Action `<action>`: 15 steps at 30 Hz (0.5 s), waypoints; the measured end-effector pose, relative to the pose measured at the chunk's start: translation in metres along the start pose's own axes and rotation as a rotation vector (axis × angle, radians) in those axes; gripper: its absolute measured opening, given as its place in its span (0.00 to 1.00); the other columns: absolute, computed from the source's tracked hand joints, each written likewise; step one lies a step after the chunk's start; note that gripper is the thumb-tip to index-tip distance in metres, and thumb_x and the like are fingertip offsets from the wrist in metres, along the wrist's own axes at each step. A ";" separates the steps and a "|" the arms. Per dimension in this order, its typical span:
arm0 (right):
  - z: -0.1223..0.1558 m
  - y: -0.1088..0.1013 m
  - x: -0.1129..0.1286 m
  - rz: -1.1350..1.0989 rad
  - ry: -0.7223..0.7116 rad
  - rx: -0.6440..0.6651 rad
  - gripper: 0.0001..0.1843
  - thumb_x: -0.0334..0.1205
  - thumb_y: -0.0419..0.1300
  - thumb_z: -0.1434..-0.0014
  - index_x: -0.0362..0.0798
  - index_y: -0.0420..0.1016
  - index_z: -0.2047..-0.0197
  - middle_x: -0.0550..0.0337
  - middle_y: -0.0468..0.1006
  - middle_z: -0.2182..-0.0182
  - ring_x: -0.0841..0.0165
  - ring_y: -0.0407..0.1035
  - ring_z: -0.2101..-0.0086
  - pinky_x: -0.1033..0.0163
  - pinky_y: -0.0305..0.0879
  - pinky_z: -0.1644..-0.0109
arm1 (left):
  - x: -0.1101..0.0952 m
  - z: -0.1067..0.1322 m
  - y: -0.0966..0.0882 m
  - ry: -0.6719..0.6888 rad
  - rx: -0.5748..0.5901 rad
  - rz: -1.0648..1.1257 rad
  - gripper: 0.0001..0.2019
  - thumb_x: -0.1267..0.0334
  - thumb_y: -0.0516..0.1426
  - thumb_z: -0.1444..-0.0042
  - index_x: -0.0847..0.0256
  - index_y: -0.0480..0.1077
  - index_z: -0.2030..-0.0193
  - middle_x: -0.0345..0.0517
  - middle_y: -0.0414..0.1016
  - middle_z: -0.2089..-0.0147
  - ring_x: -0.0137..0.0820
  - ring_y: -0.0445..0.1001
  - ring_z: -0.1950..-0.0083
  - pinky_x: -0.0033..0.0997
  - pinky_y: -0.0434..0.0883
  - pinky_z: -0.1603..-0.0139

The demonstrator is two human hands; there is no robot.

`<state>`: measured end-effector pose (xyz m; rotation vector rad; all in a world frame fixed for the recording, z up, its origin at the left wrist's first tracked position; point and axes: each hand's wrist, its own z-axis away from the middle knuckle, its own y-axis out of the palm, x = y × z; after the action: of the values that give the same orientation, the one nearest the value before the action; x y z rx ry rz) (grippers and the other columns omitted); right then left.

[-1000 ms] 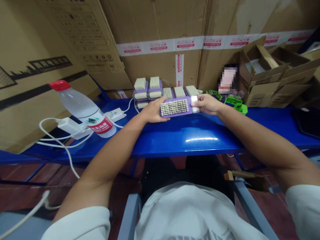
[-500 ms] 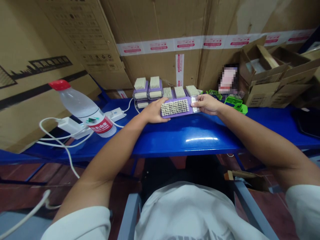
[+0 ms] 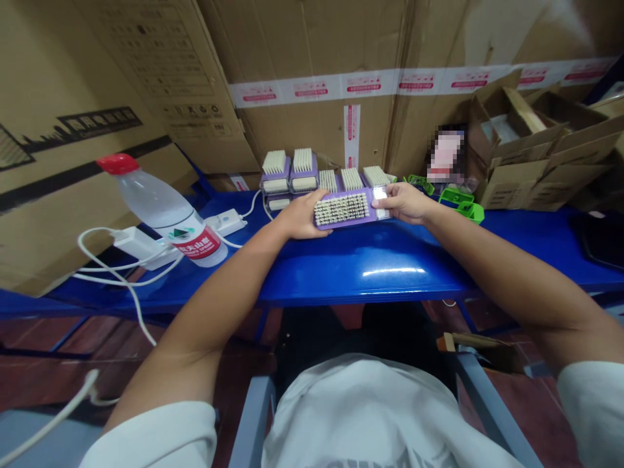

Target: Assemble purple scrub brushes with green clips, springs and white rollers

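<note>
A purple brush (image 3: 344, 209) with pale bristles lies bristles-up over the blue table (image 3: 341, 266). My left hand (image 3: 297, 219) grips its left end, fingers curled round it. My right hand (image 3: 402, 201) holds the right end, thumb and fingers pinched on a shiny white label or wrapper there. Right behind the brush, several more purple brushes (image 3: 302, 170) stand in a row against the cardboard, two of them stacked higher at the left.
A water bottle (image 3: 163, 211) with a red cap leans at the left, next to a white power strip (image 3: 141, 247) and white cables. Green plastic parts (image 3: 461, 200) lie at the right. Open cardboard boxes (image 3: 531, 149) stand at the back right; big cartons wall the rear.
The brush and both hands have stayed almost where they were; the brush has shifted only slightly toward the row behind it.
</note>
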<state>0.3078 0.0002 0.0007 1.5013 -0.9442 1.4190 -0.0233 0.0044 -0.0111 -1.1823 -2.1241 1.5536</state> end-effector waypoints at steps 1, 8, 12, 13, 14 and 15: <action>0.000 0.000 0.000 0.006 -0.002 -0.001 0.21 0.28 0.89 0.53 0.48 0.87 0.60 0.51 0.93 0.62 0.50 0.91 0.50 0.42 0.89 0.35 | 0.000 0.000 0.000 -0.001 0.000 0.000 0.43 0.55 0.76 0.49 0.58 0.68 0.27 0.60 0.85 0.31 0.56 0.87 0.32 0.52 0.82 0.32; -0.003 -0.002 -0.004 0.015 -0.003 0.006 0.19 0.30 0.89 0.50 0.48 0.87 0.60 0.54 0.93 0.64 0.54 0.91 0.54 0.45 0.90 0.37 | 0.002 0.000 0.001 -0.007 -0.004 0.000 0.45 0.56 0.76 0.49 0.59 0.68 0.26 0.62 0.84 0.30 0.57 0.86 0.31 0.52 0.82 0.30; -0.006 -0.003 -0.008 0.036 0.002 -0.020 0.21 0.29 0.89 0.51 0.47 0.89 0.57 0.52 0.93 0.63 0.56 0.91 0.57 0.48 0.91 0.41 | 0.001 -0.001 0.002 -0.006 0.001 -0.015 0.46 0.58 0.77 0.51 0.59 0.69 0.26 0.61 0.84 0.30 0.57 0.86 0.31 0.52 0.82 0.31; -0.006 -0.004 -0.009 0.040 0.008 -0.026 0.21 0.29 0.89 0.51 0.46 0.89 0.57 0.52 0.93 0.63 0.56 0.90 0.57 0.48 0.91 0.41 | 0.001 -0.001 0.002 -0.005 0.003 -0.015 0.46 0.59 0.77 0.52 0.59 0.69 0.26 0.61 0.84 0.30 0.57 0.87 0.32 0.51 0.82 0.31; -0.006 -0.004 -0.009 0.042 0.015 -0.029 0.21 0.29 0.89 0.50 0.46 0.89 0.57 0.52 0.93 0.63 0.57 0.90 0.58 0.49 0.91 0.41 | 0.000 -0.001 0.002 -0.004 0.004 -0.014 0.45 0.59 0.77 0.52 0.59 0.69 0.26 0.61 0.84 0.30 0.57 0.87 0.32 0.51 0.82 0.31; -0.006 -0.004 -0.009 0.041 0.024 -0.026 0.20 0.29 0.88 0.50 0.46 0.89 0.57 0.52 0.93 0.63 0.58 0.90 0.59 0.49 0.91 0.41 | 0.000 -0.001 0.002 -0.005 0.006 -0.012 0.45 0.60 0.77 0.52 0.59 0.69 0.26 0.60 0.84 0.31 0.57 0.87 0.32 0.51 0.82 0.31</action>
<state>0.3090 0.0075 -0.0091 1.4503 -0.9797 1.4455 -0.0213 0.0052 -0.0126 -1.1632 -2.1243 1.5588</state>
